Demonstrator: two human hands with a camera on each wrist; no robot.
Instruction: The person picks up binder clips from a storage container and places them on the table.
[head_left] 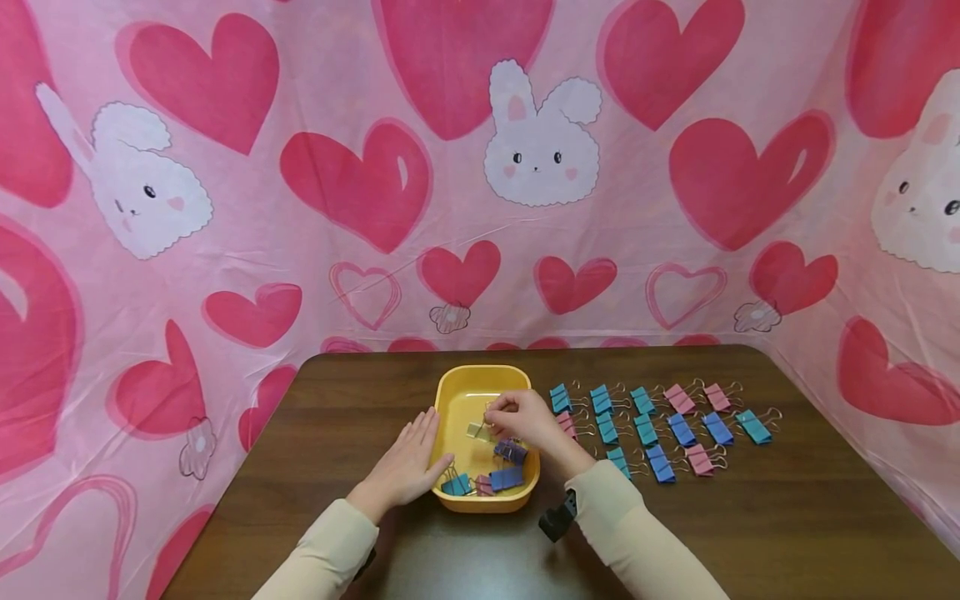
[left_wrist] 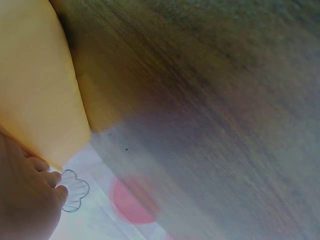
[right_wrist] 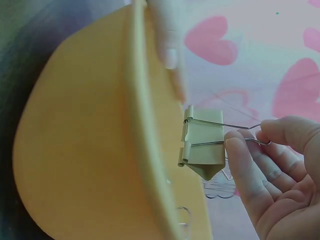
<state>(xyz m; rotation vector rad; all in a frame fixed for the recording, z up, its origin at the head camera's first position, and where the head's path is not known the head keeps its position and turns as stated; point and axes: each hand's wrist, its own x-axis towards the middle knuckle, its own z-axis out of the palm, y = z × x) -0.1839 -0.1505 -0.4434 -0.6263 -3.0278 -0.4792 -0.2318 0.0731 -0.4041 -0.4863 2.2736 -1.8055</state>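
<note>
My right hand (head_left: 525, 421) is over a yellow plastic tray (head_left: 487, 505), pinching a pale yellow binder clip (right_wrist: 205, 140) by its wire handles between thumb and fingers. The clip's body hangs just inside the rim in the right wrist view. Along the tray's left side lies my left hand (head_left: 401, 458), fingers extended against the rim and thumb reaching over it. Inside the tray are a dark purple binder clip (head_left: 512, 451), a blue binder clip (head_left: 507, 477), a pink binder clip (head_left: 485, 485) and a teal binder clip (head_left: 456, 484).
Right of the tray, several teal, blue and pink binder clips lie in rough rows on the brown table (head_left: 330, 417), including a teal clip (head_left: 753, 427) at the right end. My right forearm hides part of them. A pink heart-patterned cloth (head_left: 360, 183) hangs behind the table.
</note>
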